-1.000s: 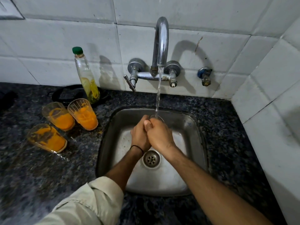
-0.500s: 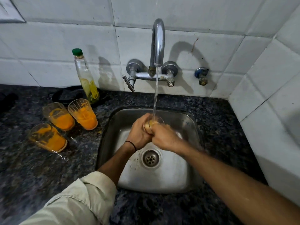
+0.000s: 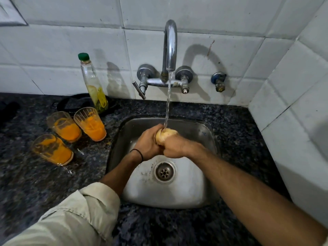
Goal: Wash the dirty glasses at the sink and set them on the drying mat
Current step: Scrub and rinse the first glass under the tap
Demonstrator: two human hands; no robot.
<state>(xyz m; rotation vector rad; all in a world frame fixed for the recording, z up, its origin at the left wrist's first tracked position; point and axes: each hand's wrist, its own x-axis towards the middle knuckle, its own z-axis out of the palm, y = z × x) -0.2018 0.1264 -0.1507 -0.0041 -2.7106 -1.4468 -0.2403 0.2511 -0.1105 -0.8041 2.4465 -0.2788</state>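
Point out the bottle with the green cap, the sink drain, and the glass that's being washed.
Bottle (image 3: 93, 86): head view, on its clear middle.
Drain (image 3: 164, 172): head view, on the centre of its grate.
Glass (image 3: 166, 136): head view, on its visible side.

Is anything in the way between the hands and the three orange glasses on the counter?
Nothing visible is. Only counter and the sink rim lie between the left hand and the three orange glasses. The bottle stands behind them, out of the path. That hand and the right hand grip another glass under the water.
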